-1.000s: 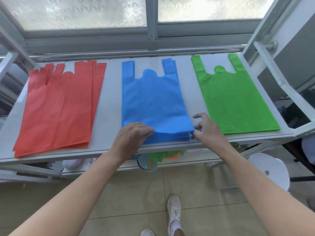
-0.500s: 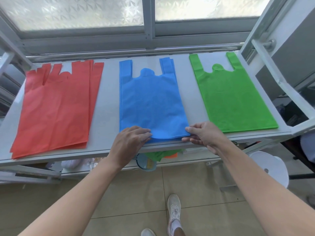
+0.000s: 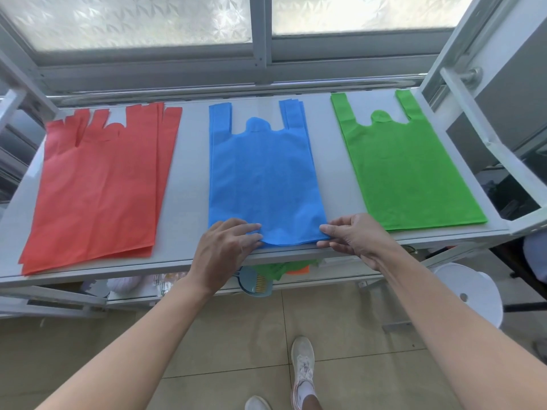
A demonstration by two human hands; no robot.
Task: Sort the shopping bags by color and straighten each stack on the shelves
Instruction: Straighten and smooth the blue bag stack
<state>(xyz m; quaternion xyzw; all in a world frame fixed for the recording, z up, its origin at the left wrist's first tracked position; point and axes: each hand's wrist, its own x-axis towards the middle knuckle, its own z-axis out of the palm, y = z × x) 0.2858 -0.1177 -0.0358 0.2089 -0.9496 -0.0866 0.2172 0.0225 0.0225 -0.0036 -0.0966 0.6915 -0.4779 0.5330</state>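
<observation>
Left hand (image 3: 228,247) is being laid palm down, fingers nearly straight, on the near left corner of the blue stack (image 3: 263,179) of flat, non-woven, vest-handled shopping bags. The corner is being pressed to the surface rather than gripped. Right hand (image 3: 352,235) is being used differently: thumb and fingertips are being closed in a pinch on the near right corner of the same stack, just at the front lip of the pale grey metal shelf (image 3: 189,179).

The blue stack is being kept in the middle of that shelf, handles pointing toward the frosted window. A red stack (image 3: 100,187) of the same kind of bags is being left well apart on the left, and a green stack (image 3: 405,173) on the right.

The fabric is being judged light, thin and limp, with nothing fragile about it. The layers are likely to slide over one another, so a pinch on the top sheet alone is being reckoned a risk: only that sheet would be dragged. Hold is best being taken at the two near corners, with the full thickness caught, or flat palms used along the long sides to nudge the edges square.

The red stack is being seen fanned, its handles and right edges stepped, so straightening there is being judged not yet done. The green stack is appearing square.
</observation>
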